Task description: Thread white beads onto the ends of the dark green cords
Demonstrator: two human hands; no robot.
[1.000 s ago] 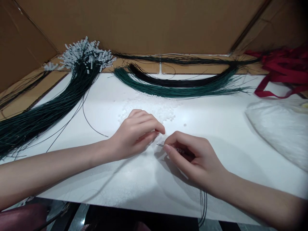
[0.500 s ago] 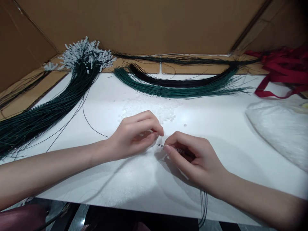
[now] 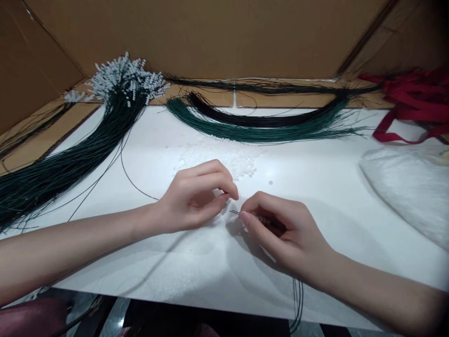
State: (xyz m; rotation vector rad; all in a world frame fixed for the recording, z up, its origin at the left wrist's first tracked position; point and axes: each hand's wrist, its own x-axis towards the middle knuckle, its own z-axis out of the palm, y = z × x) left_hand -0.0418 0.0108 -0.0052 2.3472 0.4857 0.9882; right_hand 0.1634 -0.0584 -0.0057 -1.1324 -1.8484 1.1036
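Left hand lifted off table since a sec ago, thumb + forefinger now pinched together, bead inside? too small to tell. Right hand hasn't budged, pinching wire, tip just beside left fingertips. Bead pile right behind on white table.

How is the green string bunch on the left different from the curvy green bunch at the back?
The left bunch has white beads on its far ends; the back bunch has bare ends. The left bunch runs slantwise; the back bunch curves sideways. Both are dark green cords.
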